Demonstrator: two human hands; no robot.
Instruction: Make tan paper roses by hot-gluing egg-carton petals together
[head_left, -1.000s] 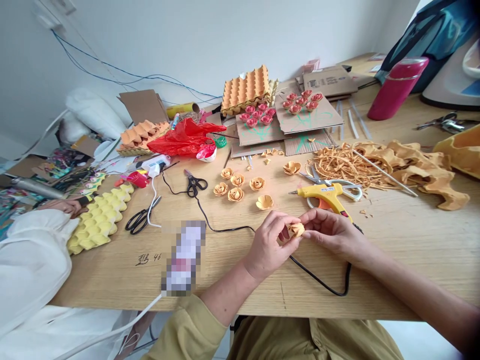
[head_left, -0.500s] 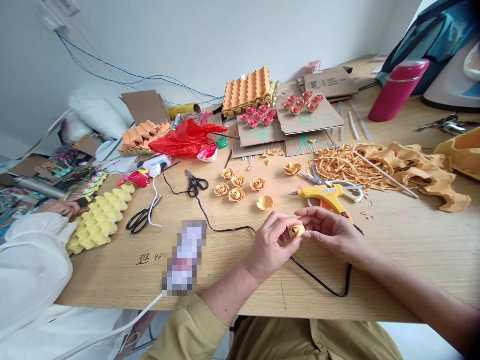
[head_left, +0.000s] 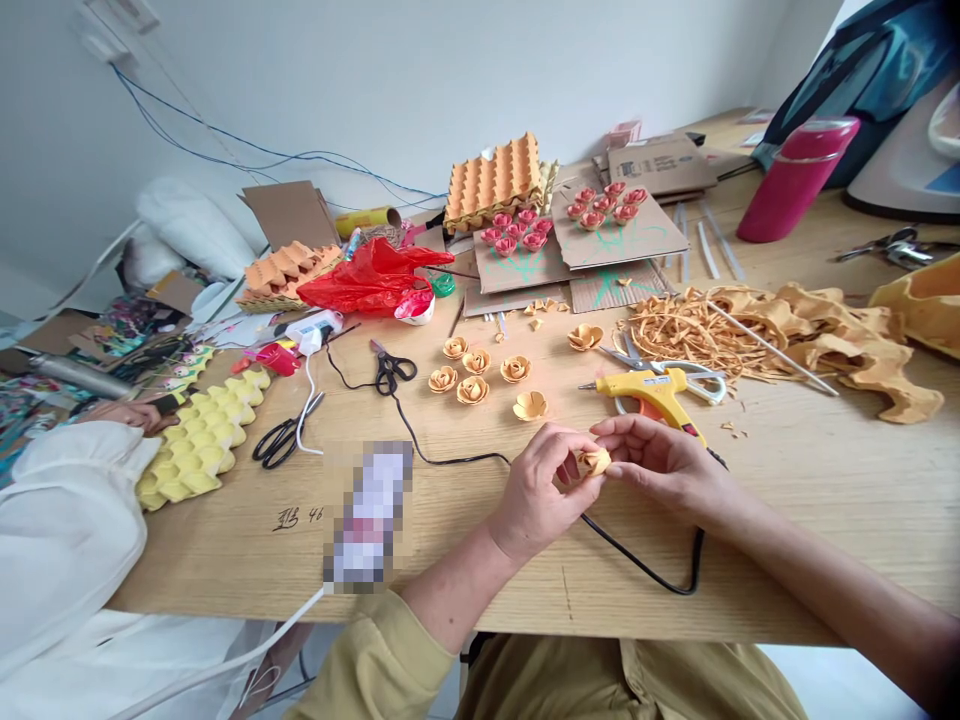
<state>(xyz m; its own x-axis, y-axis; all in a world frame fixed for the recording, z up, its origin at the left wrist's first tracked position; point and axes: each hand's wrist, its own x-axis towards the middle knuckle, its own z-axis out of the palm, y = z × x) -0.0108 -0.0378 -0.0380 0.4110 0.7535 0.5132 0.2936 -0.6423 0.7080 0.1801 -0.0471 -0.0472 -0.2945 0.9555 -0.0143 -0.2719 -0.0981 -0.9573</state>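
Between my hands is a small orange paper-pulp flower [head_left: 596, 461], held above the front of the table. My left hand [head_left: 544, 490] pinches it from the left with thumb and fingers. From the right, my right hand [head_left: 664, 465] closes thumb and fingertips on its edge. Just beyond the right hand lies a yellow glue gun [head_left: 652, 388], nozzle to the left, partly over a pair of white-handled scissors [head_left: 709, 385]. Several finished orange flowers [head_left: 473, 389] stand farther left, near an open petal cup [head_left: 531, 405].
A black cord [head_left: 637, 560] loops under my hands. Orange pulp scraps [head_left: 675, 335] heap at right, below a pink bottle [head_left: 799, 180]. Black scissors [head_left: 289, 432] and a yellow egg tray [head_left: 202, 440] lie left, beside a co-worker's hand [head_left: 135, 413]. Cardboard with red flowers [head_left: 517, 265] sits behind.
My hands and the flower stay almost in place. At the left, the co-worker's hand and the yellow egg tray have shifted very slightly.
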